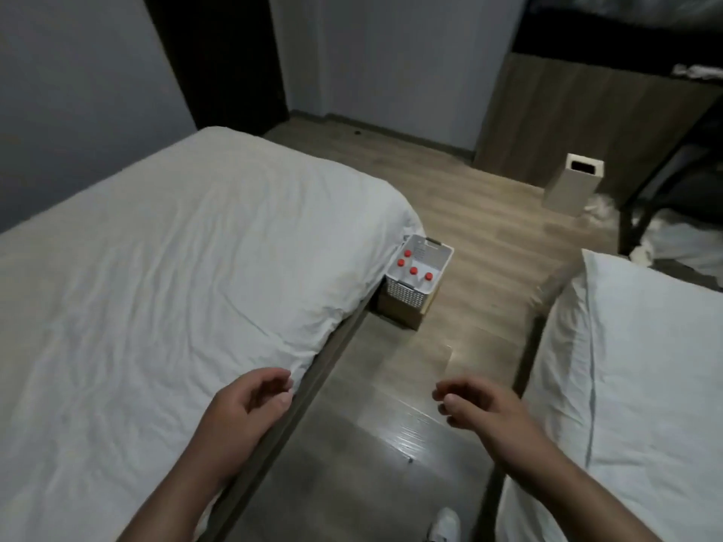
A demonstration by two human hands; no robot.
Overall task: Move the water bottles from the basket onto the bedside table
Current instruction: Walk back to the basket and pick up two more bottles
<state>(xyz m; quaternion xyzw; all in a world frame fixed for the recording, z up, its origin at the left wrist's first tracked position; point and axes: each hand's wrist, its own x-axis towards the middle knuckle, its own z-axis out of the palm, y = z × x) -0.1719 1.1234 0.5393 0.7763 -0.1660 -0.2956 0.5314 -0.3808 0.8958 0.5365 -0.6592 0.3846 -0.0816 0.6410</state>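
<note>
Four water bottles (pixel 414 269) stand upright in the white basket (pixel 403 294), red caps up, gathered toward its near wall and the side against the bed. Their bodies are mostly hidden, so we cannot tell how full they are. If full, we judge them weighty for their size. The plastic should be smooth, give a little under a squeeze and may be slick, so we would take each one round the neck just under the cap, then shift to the body once it clears the rim.

The left bed (pixel 176 267) comes first, its side edge just beside our left hand (pixel 250 400), which is empty, fingers loosely curled. Ahead, well apart from both hands, the basket sits on a small wooden box (pixel 403 318) at that bed's foot corner. Our right hand (pixel 481 404) is likewise empty and loosely curled over the floor (pixel 391 385), near the right bed (pixel 633 365). The bottles lie far beyond reach — and we cannot make out a bedside table.
</note>
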